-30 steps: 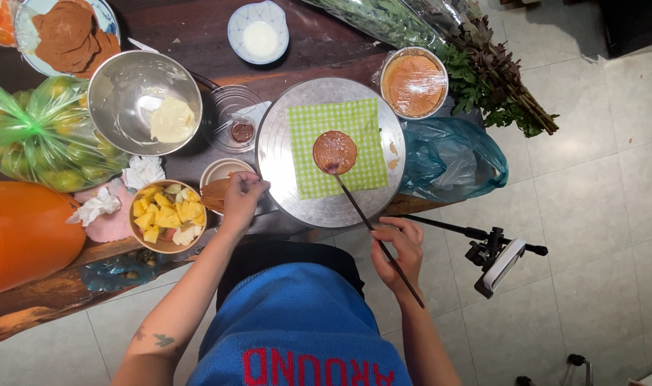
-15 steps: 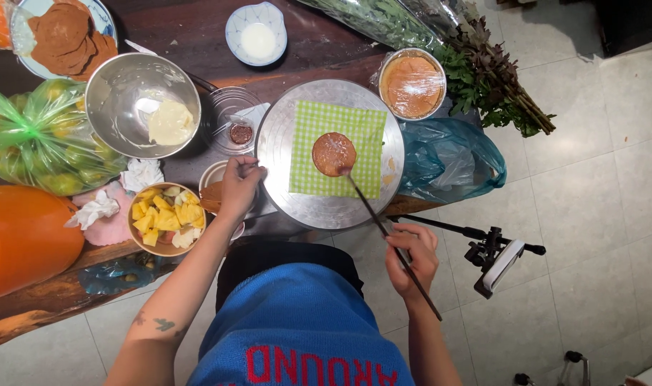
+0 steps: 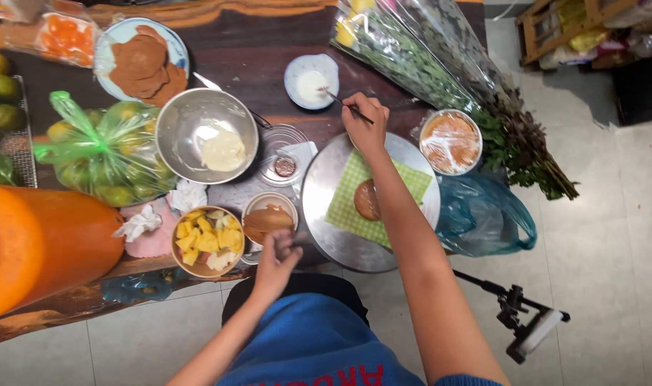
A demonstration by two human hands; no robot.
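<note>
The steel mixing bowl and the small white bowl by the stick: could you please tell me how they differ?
The steel mixing bowl is large, shiny metal, with a pale lump at one side. The small white bowl is far smaller, ceramic-looking, and the stick in the right hand reaches into it. Both hold something pale.

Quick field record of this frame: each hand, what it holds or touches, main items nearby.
right hand: holds a thin stick, tip in the small white bowl
left hand: over the small bowl of brown sauce; grip unclear
round metal tray: green checked cloth with brown round piece
beside: bowl of yellow fruit chunks, steel mixing bowl
</note>
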